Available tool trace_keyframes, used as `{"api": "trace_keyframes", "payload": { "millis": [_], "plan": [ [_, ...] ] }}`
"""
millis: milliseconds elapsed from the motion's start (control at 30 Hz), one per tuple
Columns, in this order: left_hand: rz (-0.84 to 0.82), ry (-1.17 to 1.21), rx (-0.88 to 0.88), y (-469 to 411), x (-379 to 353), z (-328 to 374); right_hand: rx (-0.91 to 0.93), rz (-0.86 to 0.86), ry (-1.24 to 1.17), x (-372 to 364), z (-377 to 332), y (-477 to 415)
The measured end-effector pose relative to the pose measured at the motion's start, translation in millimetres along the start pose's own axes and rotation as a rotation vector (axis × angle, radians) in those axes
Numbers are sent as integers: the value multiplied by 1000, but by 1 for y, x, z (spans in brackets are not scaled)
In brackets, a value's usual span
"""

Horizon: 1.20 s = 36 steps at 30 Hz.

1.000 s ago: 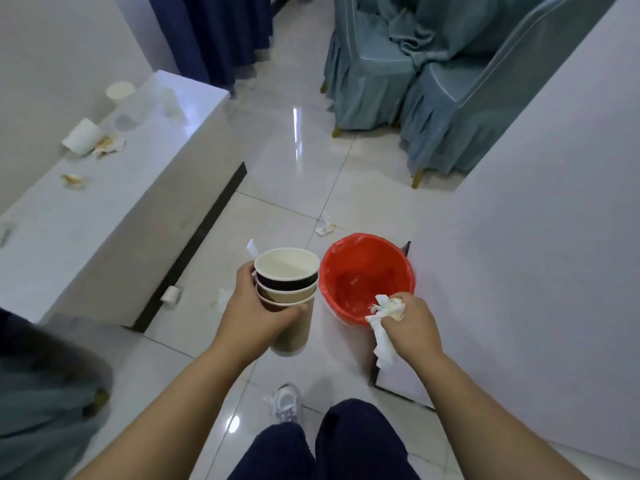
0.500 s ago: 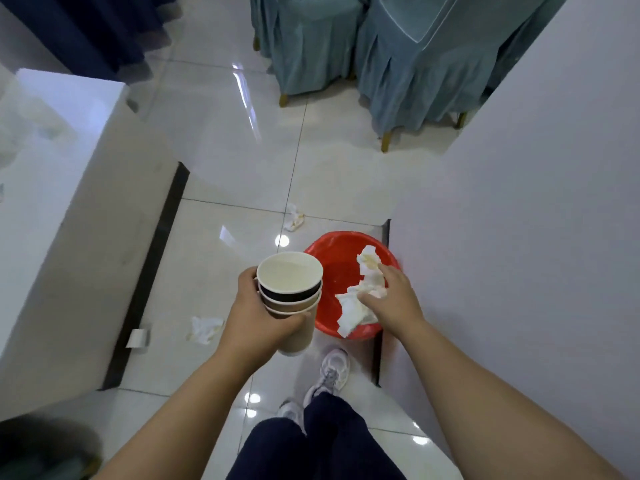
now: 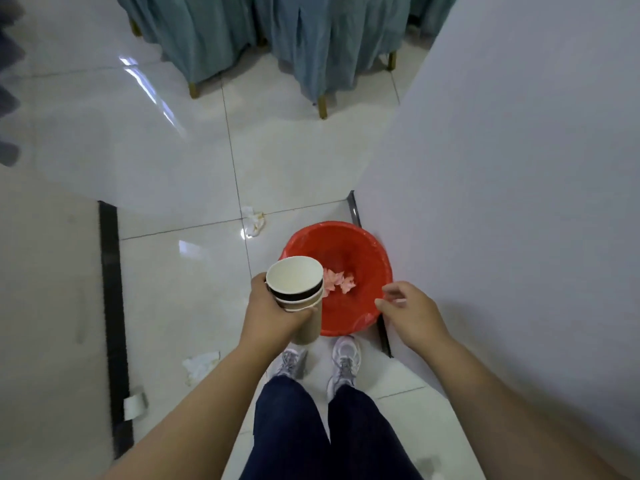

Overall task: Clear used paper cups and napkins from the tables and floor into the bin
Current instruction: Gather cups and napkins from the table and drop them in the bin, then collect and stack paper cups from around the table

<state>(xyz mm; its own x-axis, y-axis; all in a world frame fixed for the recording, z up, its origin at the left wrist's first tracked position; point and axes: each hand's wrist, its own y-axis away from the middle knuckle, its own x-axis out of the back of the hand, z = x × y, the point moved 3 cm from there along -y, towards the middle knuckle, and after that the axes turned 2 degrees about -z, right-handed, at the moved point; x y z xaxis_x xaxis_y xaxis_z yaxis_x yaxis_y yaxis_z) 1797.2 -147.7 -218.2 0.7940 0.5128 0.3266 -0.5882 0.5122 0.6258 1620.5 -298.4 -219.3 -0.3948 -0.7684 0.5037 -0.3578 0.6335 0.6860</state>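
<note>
Left hand (image 3: 273, 313) grips a stack of paper cups (image 3: 294, 285), fingers wrapped round the kraft-brown outer cup just below the rims. Looks like three nested. The top one is white inside with a dark band under the lip. No liquid visible.

Stack's long axis is near upright, mouth up toward the camera, base down by the person's shoes (image 3: 344, 358).

Red bin (image 3: 367, 265) sits on the floor against the white wall (image 3: 519, 168), to the right of the stack and slightly ahead. From this view the stack overlaps the bin's near-left rim, held above it rather than inside.

Key relation: the cups are already at the bin's edge in the left hand, so the drop likely needs only a short shift right and a release, or a tip of the mouth toward the bin.

Right hand (image 3: 412, 313) hovers over the near-right rim, fingers loosely curled, holding nothing.

Napkins (image 3: 337, 282) lie at the bin's bottom, looking pinkish against the red liner.

Still on the floor:
- Crumpled napkin (image 3: 254, 221) just beyond the bin, to its left.
- Second napkin (image 3: 201, 365) near the left forearm.
- What looks like a tipped cup (image 3: 133, 407) against the dark plinth (image 3: 110, 306).

Judgement: the task is well short of done.
</note>
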Motion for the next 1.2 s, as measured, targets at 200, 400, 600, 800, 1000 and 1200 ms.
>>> {"api": "trace_keyframes", "payload": {
  "millis": [200,400,600,800,1000,1200],
  "plan": [
    [-109,-131,-77,-57,-20,-7,-93,101,-185,-20,13,-1],
    [-282,-178,32,-89,-41,-31,-142,151,-278,-31,36,8],
    [-417,-393,115,-64,-44,-41,-149,188,-314,-27,36,41],
    [-450,-425,-20,-10,-45,-7,-105,225,-390,-10,26,97],
    [-466,-430,-227,76,-57,42,-2,317,-473,11,38,177],
    [-589,-464,-401,194,-90,59,114,443,-545,32,93,284]
  ]
}}
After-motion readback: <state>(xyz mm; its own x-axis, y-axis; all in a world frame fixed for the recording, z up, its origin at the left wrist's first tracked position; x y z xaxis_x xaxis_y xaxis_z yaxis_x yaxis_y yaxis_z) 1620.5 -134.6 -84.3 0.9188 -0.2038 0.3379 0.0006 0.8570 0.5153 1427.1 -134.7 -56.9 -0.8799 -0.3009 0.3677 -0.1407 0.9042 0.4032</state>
